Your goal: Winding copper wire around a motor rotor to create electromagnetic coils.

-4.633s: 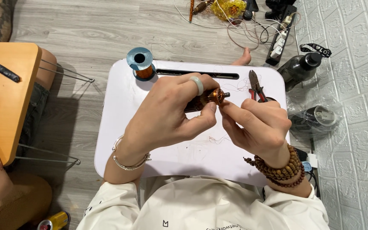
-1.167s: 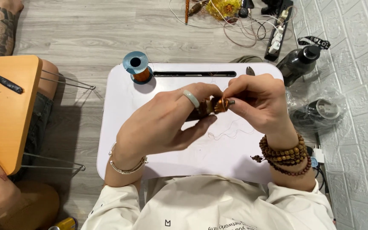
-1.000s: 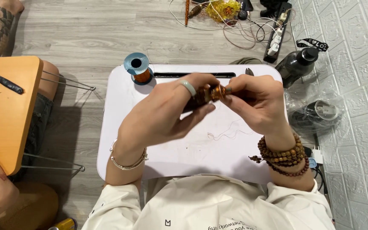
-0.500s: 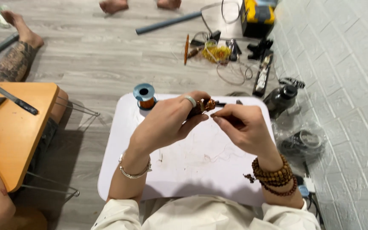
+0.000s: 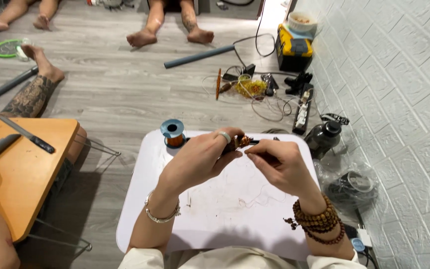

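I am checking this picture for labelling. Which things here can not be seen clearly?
- Head view: small copper-wound piece, mostly covered by left hand and right hand.
- Loose wire on white table: too thin to trace.
- Dark tool behind the hands: hidden.

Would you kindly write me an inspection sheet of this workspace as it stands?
Surface: white lap table, thin wire strands lying loose.
Job's things: small copper-wound part; copper wire spool at the far-left corner.
Clutter: dark bottle, yellow case, grey pipe.
Grippers: left hand pinches the part; right hand fingers work beside it.
Cables: power strip, tangled leads.
Surroundings: orange table, other people's bare feet.
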